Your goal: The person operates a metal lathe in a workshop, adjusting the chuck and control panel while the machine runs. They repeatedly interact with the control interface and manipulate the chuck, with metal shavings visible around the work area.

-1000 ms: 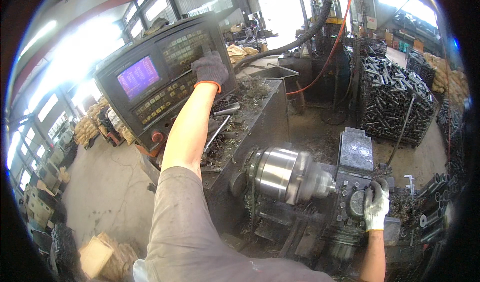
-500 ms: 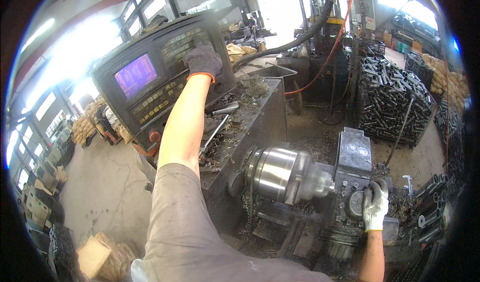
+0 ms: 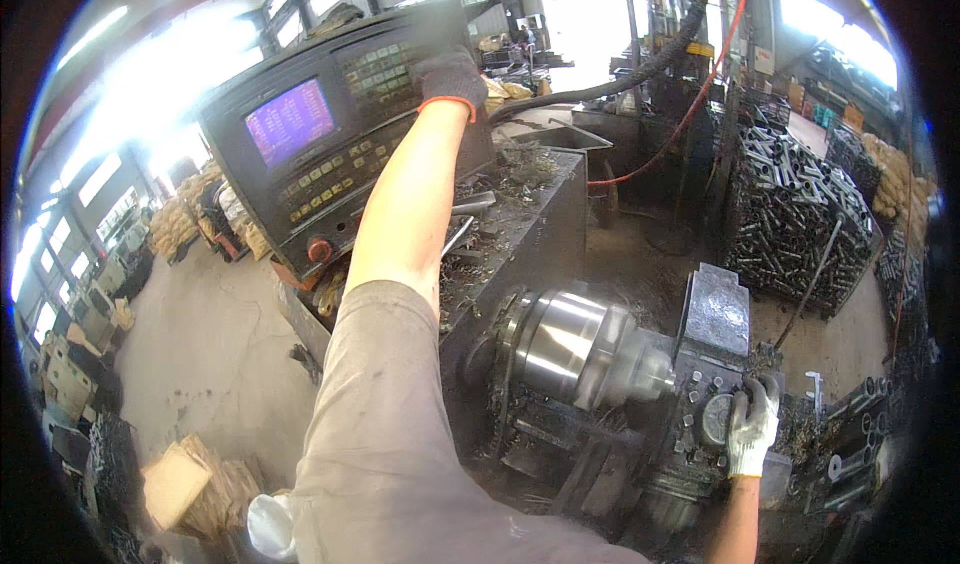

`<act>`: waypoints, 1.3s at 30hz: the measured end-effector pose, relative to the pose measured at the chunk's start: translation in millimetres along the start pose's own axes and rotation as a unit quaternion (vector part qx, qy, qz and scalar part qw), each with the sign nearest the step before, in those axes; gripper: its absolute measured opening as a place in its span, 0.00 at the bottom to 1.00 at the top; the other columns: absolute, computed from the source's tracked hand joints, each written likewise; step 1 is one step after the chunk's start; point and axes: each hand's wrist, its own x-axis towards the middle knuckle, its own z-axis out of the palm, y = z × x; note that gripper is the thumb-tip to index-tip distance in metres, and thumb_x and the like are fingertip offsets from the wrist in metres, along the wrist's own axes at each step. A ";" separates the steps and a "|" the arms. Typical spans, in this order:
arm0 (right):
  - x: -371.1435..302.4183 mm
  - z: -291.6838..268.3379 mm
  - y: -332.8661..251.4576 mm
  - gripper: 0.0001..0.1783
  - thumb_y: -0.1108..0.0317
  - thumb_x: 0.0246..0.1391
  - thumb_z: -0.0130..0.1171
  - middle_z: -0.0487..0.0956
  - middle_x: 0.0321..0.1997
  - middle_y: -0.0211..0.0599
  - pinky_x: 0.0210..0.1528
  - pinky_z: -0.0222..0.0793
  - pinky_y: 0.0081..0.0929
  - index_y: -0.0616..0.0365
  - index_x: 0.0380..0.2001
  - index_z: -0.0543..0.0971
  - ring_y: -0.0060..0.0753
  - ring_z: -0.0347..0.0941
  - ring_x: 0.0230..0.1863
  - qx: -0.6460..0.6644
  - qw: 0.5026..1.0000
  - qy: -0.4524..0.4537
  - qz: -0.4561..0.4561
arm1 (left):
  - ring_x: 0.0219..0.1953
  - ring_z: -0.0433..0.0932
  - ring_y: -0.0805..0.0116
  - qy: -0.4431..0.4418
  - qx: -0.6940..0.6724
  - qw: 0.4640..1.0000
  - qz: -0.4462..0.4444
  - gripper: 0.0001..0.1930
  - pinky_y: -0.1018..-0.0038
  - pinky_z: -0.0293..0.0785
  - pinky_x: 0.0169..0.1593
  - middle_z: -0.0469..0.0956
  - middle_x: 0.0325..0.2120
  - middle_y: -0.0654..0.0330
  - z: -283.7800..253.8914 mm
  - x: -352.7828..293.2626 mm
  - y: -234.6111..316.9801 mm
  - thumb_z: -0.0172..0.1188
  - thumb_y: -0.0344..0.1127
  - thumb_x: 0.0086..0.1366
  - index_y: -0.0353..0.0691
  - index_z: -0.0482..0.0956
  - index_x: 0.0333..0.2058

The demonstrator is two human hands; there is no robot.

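My left hand (image 3: 447,79), in a dark glove with an orange cuff, reaches to the upper right part of a black machine control panel (image 3: 225,129), beside its keypad (image 3: 378,72). Its fingers are smeared and partly hidden. In a white glove, my right hand (image 3: 754,426) lies against the lathe's tool post (image 3: 712,404), fingers stretched and apart near a round cap. Left of the tool post is a shiny metal chuck (image 3: 562,344); its right end is blurred, as if spinning. The lit screen (image 3: 289,124) is purple, and a red knob (image 3: 319,251) sits below.
A metal bin of short tubes (image 3: 800,214) stands at the right rear. Metal chips (image 3: 525,169) cover the machine top. A red hose (image 3: 690,114) and thick black cable hang behind. More tubes (image 3: 855,459) lie at far right; cardboard (image 3: 175,484) is on the floor at left.
My left hand has shifted right and up, from over the keypad toward the panel's right edge. My right hand stays at the tool post. The whole view has shifted slightly.
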 end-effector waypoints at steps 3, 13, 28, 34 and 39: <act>0.1 -0.4 -0.8 0.14 0.66 0.65 0.63 0.79 0.63 0.54 0.64 0.75 0.45 0.61 0.50 0.84 0.56 0.78 0.61 -0.012 0.999 0.012 -0.030 | 0.54 0.85 0.43 -0.023 0.053 0.998 0.016 0.26 0.42 0.82 0.51 0.76 0.63 0.40 -4.4 0.8 0.2 0.60 0.43 0.67 0.38 0.79 0.60; -0.4 -0.2 -1.7 0.14 0.66 0.65 0.62 0.78 0.63 0.53 0.64 0.74 0.43 0.61 0.50 0.83 0.56 0.78 0.61 -0.013 1.000 0.014 -0.021 | 0.57 0.81 0.34 -0.020 0.085 0.996 -0.001 0.28 0.41 0.81 0.52 0.52 0.77 0.40 -6.6 -5.2 5.5 0.58 0.47 0.70 0.37 0.74 0.63; -0.7 -1.8 -1.9 0.14 0.68 0.64 0.63 0.79 0.63 0.54 0.64 0.74 0.44 0.62 0.50 0.83 0.56 0.78 0.60 0.001 1.000 0.014 -0.026 | 0.55 0.81 0.35 0.042 0.039 0.998 0.017 0.23 0.39 0.79 0.41 0.72 0.62 0.40 16.4 6.8 -2.3 0.59 0.42 0.66 0.37 0.82 0.56; -0.2 1.6 3.0 0.14 0.68 0.64 0.64 0.79 0.63 0.53 0.64 0.75 0.43 0.61 0.50 0.83 0.55 0.78 0.61 -0.010 1.000 0.015 -0.023 | 0.56 0.82 0.37 -0.017 -0.047 0.999 -0.010 0.24 0.37 0.79 0.49 0.72 0.62 0.43 3.7 2.8 -1.1 0.62 0.43 0.66 0.36 0.81 0.57; 1.1 0.6 0.5 0.14 0.67 0.65 0.63 0.79 0.64 0.53 0.65 0.74 0.43 0.61 0.50 0.84 0.55 0.78 0.61 -0.010 0.999 0.013 -0.029 | 0.58 0.81 0.36 0.015 -0.092 0.995 0.040 0.27 0.36 0.75 0.57 0.67 0.65 0.47 -15.1 -68.5 2.0 0.63 0.49 0.67 0.34 0.78 0.57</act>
